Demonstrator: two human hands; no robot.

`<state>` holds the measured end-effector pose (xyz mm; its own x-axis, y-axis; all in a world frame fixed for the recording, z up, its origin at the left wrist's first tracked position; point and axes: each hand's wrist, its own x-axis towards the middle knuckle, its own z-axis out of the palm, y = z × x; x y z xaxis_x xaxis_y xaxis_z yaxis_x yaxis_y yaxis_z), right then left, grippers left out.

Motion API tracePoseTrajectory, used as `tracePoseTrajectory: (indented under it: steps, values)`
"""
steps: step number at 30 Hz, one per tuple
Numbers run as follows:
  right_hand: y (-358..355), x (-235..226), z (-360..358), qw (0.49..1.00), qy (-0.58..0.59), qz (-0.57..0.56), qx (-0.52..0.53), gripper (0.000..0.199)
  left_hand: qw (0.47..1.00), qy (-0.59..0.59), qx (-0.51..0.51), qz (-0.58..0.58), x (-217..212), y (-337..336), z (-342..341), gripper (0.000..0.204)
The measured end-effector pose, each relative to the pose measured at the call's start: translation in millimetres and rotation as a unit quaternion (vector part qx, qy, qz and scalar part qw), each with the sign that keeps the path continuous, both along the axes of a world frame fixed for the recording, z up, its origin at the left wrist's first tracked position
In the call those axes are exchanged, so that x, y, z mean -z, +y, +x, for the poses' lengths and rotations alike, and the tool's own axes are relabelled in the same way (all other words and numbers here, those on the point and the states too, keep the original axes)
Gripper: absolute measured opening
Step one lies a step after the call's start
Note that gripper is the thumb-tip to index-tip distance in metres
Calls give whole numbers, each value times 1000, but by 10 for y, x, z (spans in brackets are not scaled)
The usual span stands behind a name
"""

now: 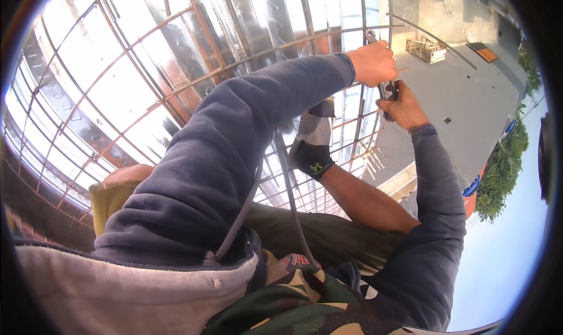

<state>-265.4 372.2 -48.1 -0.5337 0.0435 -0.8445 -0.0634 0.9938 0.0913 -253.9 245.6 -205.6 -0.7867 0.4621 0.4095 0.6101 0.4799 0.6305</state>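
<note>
Both the left hand (370, 62) and right hand (404, 107) clamp the stiff, weighty grey metal pliers (387, 89) (jaws poking above the left fist), best gripped low on the handles, against the thin rusty steel rebar grid (176, 89).

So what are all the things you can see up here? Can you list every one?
rebar grid: one, rusty brown bars crossing in squares, left and top
shiny metal sheeting: one wall, silver, behind the grid
pliers: one, dark handles with a metal tip, between the two hands at upper right
co-worker's foot: one, in a dark and grey sock, standing on the grid at the middle
concrete slab: one, grey, far side on the right
wooden crate: one, pale, on the slab
trees: a clump, green, right edge
left hand: one, bare, gripping the pliers, navy sleeve
right hand: one, bare, on the handles, navy sleeve
</note>
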Motion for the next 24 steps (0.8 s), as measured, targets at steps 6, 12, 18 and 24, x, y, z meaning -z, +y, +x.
tracePoseTrajectory:
  steps: [6,12,18,24]
  values:
    - [125,-87,-78,915,209,70,-337,30,987,-159,-13,0,-286,-9,-218,7]
    - [176,-85,-119,973,-71,-69,208,29,988,47,-97,109,-38,119,175,22]
    - [-64,-342,-45,999,29,26,31,74,996,-40,77,8,-146,133,-117,26]
    - [-195,-246,94,933,162,154,-281,65,975,-179,130,-13,-344,87,-406,29]
